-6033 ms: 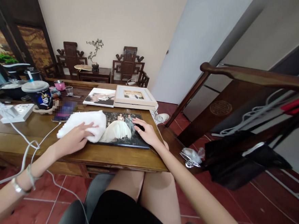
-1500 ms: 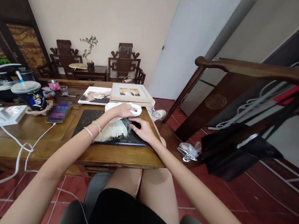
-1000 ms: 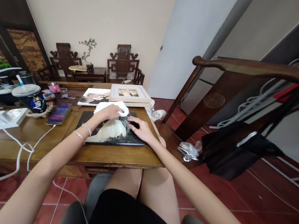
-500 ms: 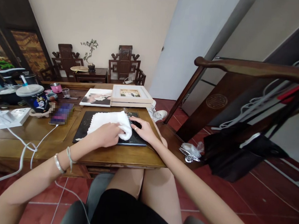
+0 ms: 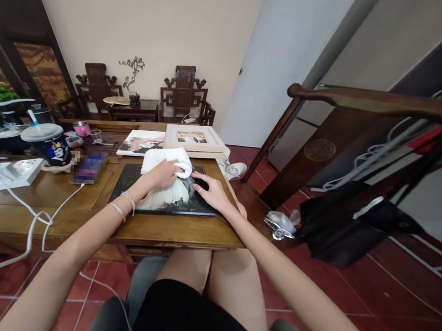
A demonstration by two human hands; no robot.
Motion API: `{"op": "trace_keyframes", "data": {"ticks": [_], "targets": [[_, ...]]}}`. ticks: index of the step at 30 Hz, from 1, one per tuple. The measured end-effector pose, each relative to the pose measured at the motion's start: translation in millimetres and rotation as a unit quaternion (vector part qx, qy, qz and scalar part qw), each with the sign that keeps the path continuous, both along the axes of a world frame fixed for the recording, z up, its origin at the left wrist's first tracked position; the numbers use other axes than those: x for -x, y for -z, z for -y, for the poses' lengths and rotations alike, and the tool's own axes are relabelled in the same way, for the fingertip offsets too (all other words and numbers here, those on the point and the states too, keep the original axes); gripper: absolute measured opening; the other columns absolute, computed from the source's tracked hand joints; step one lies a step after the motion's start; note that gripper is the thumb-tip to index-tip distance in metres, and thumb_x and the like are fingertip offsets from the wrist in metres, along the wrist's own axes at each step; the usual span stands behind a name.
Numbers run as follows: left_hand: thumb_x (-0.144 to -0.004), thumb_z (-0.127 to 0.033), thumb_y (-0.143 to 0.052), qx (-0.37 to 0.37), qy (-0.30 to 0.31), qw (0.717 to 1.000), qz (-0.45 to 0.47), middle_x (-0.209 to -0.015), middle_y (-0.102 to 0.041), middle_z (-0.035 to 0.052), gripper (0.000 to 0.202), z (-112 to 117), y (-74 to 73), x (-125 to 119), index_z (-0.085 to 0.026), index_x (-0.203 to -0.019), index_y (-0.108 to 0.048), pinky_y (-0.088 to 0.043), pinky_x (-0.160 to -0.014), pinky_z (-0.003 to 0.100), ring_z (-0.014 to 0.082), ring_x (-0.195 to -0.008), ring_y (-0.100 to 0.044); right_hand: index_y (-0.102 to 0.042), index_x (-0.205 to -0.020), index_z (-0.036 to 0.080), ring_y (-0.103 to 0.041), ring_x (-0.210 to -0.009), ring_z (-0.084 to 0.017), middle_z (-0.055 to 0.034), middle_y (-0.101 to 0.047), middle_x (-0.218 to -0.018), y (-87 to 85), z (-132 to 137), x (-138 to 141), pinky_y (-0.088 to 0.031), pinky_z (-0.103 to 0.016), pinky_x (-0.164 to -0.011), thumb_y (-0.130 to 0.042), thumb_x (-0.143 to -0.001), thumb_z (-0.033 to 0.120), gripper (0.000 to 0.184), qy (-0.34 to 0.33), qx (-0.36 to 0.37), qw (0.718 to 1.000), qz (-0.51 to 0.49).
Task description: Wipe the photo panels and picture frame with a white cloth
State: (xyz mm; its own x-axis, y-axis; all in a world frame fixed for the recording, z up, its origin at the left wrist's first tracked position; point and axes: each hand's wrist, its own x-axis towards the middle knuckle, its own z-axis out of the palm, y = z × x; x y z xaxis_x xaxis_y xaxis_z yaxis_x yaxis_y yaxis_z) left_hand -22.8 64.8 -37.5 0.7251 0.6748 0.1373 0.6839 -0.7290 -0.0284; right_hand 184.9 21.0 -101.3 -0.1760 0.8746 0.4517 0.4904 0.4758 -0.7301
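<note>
A folded white towel (image 5: 157,159) lies across the far edge of a dark photo panel (image 5: 203,208) on the wooden table. My left hand (image 5: 163,173) is closed on the towel's near side, its fingers tucked into the fold. Beneath that hand the panel's picture shows a pale, dress-like shape. On the panel's right part rests my right hand (image 5: 212,191), fingers stretched out, a ring on one of them. Just behind the panel are a white-framed picture (image 5: 211,133) on a stack and a white photo board (image 5: 127,149).
On the table's left stand a lidded cup (image 5: 52,141), a phone (image 5: 90,168) on a white cable, a power strip (image 5: 19,174), a pink mug (image 5: 81,129) and a small glass (image 5: 96,136). A wooden chair (image 5: 320,151) with a black bag (image 5: 348,235) stands at the right.
My left hand has slid the towel away from me to the panel's far edge, uncovering the picture. My right hand has stayed nearly still.
</note>
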Motion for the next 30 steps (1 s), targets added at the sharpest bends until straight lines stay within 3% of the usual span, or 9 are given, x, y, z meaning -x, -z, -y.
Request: {"op": "trace_keyframes", "data": {"ticks": [5,8,13,17,19,22,25,30], "targets": [[-0.081,-0.006,-0.041,0.028,0.016,0.999,-0.003,-0.123,-0.066,0.0088,0.042,28,-9.8,6,-0.018,-0.108,-0.071,-0.044,-0.101,0.034,0.0237,-0.114,-0.061,-0.07,-0.115,0.023,-0.059,-0.122,-0.026,-0.0066,-0.067,-0.126,1.6,-1,1,-0.04,-0.046,-0.11,-0.061,-0.08,0.02,0.036,0.002,-0.011,1.0,0.004],[-0.082,-0.006,-0.04,0.03,0.024,0.999,-0.011,-0.127,-0.064,0.0083,0.041,68,-15.9,8,-0.019,-0.104,-0.071,-0.043,-0.102,0.038,0.0245,-0.117,-0.059,-0.07,-0.114,0.024,-0.06,-0.121,-0.025,-0.0055,-0.068,-0.124,2.2,-2,1,-0.04,-0.045,-0.109,-0.062,-0.079,0.019,0.036,0.003,-0.017,1.0,0.01],[-0.08,-0.004,-0.042,0.057,0.024,0.998,-0.035,-0.143,-0.051,0.0103,0.038,151,-19.0,11,-0.017,-0.101,-0.07,-0.036,-0.109,0.049,0.0281,-0.134,-0.044,-0.07,-0.115,0.024,-0.059,-0.122,-0.026,-0.0062,-0.067,-0.126,2.8,-2,1,-0.039,-0.046,-0.11,-0.061,-0.08,0.019,0.036,-0.001,-0.015,1.0,0.009],[-0.078,-0.006,-0.047,0.068,0.04,0.996,-0.05,-0.147,-0.047,0.0097,0.033,188,-14.7,14,-0.017,-0.099,-0.07,-0.033,-0.11,0.054,0.0325,-0.139,-0.037,-0.069,-0.116,0.024,-0.058,-0.124,-0.026,-0.0067,-0.066,-0.127,2.8,-1,1,-0.038,-0.047,-0.111,-0.062,-0.081,0.02,0.036,0.0,-0.009,1.0,0.012],[-0.079,-0.007,-0.048,0.068,0.036,0.996,-0.051,-0.147,-0.046,0.0089,0.032,189,-14.9,13,-0.017,-0.098,-0.07,-0.034,-0.11,0.054,0.0327,-0.139,-0.037,-0.069,-0.117,0.022,-0.057,-0.125,-0.027,-0.0079,-0.065,-0.128,2.6,-1,0,-0.037,-0.048,-0.112,-0.062,-0.081,0.02,0.036,0.004,-0.004,1.0,0.015],[-0.082,-0.007,-0.044,0.068,0.023,0.996,-0.051,-0.145,-0.049,0.0099,0.033,171,-19.8,9,-0.017,-0.099,-0.07,-0.038,-0.107,0.053,0.0314,-0.132,-0.047,-0.068,-0.117,0.022,-0.057,-0.125,-0.026,-0.0079,-0.065,-0.129,2.7,-1,-1,-0.038,-0.048,-0.111,-0.061,-0.082,0.02,0.036,0.001,-0.006,1.0,0.02],[-0.085,-0.007,-0.042,0.052,0.01,0.998,-0.042,-0.137,-0.057,0.0114,0.035,136,-24.3,3,-0.018,-0.101,-0.071,-0.043,-0.102,0.044,0.0275,-0.114,-0.061,-0.068,-0.117,0.023,-0.057,-0.125,-0.025,-0.0062,-0.066,-0.128,3.4,-2,-1,-0.038,-0.046,-0.111,-0.061,-0.082,0.018,0.037,0.0,-0.01,1.0,0.022],[-0.082,-0.005,-0.047,0.008,-0.004,1.0,0.007,-0.115,-0.07,0.0053,0.034,66,-22.2,-2,-0.019,-0.101,-0.073,-0.049,-0.089,0.027,0.0194,-0.094,-0.067,-0.069,-0.116,0.023,-0.058,-0.123,-0.024,-0.0062,-0.067,-0.126,4.0,-3,-1,-0.04,-0.044,-0.11,-0.062,-0.081,0.018,0.037,0.0,-0.017,1.0,0.023]]}}
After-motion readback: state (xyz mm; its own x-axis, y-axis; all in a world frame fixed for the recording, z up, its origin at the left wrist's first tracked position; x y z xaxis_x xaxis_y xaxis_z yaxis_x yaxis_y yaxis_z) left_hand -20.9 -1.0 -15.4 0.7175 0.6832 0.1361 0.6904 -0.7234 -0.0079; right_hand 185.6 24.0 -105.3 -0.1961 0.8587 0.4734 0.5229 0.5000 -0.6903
